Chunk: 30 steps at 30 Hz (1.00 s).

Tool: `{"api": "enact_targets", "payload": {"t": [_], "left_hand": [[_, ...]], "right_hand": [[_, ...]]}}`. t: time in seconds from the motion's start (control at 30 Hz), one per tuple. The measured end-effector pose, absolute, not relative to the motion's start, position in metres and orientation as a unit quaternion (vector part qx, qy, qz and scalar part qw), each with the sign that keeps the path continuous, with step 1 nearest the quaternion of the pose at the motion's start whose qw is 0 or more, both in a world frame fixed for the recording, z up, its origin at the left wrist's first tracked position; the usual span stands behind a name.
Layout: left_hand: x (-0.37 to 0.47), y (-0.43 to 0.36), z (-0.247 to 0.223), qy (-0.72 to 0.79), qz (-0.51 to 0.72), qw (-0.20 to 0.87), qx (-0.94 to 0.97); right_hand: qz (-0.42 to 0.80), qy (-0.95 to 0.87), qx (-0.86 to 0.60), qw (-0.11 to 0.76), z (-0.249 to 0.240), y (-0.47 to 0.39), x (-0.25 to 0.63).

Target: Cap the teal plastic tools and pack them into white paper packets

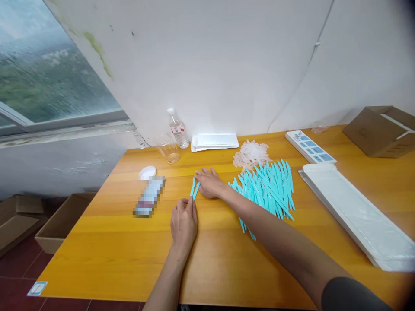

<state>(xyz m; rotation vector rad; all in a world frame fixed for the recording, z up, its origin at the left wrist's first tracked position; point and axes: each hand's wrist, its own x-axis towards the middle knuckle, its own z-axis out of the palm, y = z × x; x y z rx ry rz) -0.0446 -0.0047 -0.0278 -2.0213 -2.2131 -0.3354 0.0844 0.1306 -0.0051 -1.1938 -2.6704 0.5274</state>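
Two slim turquoise plastic sticks (195, 189), like eyebrow razors, lie close together at a slight angle between my hands. My left hand (184, 221) is closed with its fingertips on their lower ends. Across the upper ends reaches my right hand (210, 183), its thumb and fingers closed around the tip of the right-hand stick; the exact grip is partly hidden. To the right, partly behind my right forearm, is a loose pile of similar turquoise sticks (270, 190). Just behind that pile lies a heap of small translucent pinkish pieces (252, 152).
Along the wall stand a clear jar (169, 154), a water bottle (179, 130) and a white packet (214, 141). A white lid (148, 172) and pixelated phone-like object (149, 196) lie left. Right are a power strip (310, 147), long white package (356, 211) and cardboard box (378, 134).
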Motion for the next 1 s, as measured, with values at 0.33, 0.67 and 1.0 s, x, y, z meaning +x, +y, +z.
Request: {"api": "enact_targets", "payload": {"t": [0.33, 0.67, 1.0], "left_hand": [[-0.044, -0.002, -0.023, -0.729, -0.126, 0.058, -0.670], [-0.041, 0.002, -0.022, -0.765, -0.118, 0.048, -0.631], [-0.026, -0.006, -0.006, -0.707, -0.214, -0.055, -0.671]], "right_hand": [[0.217, -0.891, -0.386, 0.104, -0.006, 0.130, 0.082], [0.259, -0.855, -0.411, 0.182, -0.011, 0.112, 0.079], [0.252, -0.833, -0.391, 0.301, 0.023, 0.022, 0.109]]}}
